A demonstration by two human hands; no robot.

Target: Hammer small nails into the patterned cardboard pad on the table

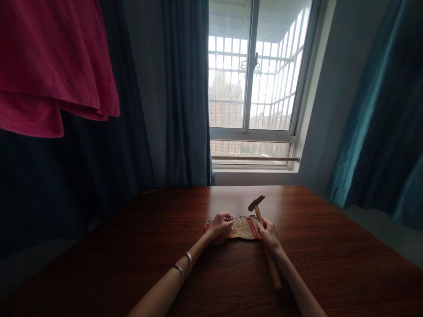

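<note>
- Right hand clenched round hammer handle, head raised at its 11 o'clock.
- Left hand fingers curled on dotted sheet, grasp unclear.
- Sheet flat on wooden table, between hands.
- Nails at left hand's 9 o'clock.

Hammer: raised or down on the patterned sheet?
Raised. The right hand grips the hammer by its wooden handle, which tilts upward. Its head hangs above the far edge of the patterned sheet, with bare table showing beneath.

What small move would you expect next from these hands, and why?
Probably a short downward tap with the hammer. The right hand holds it raised above the patterned board, while the left hand pinches a small thing, perhaps a nail, at its far edge.
</note>
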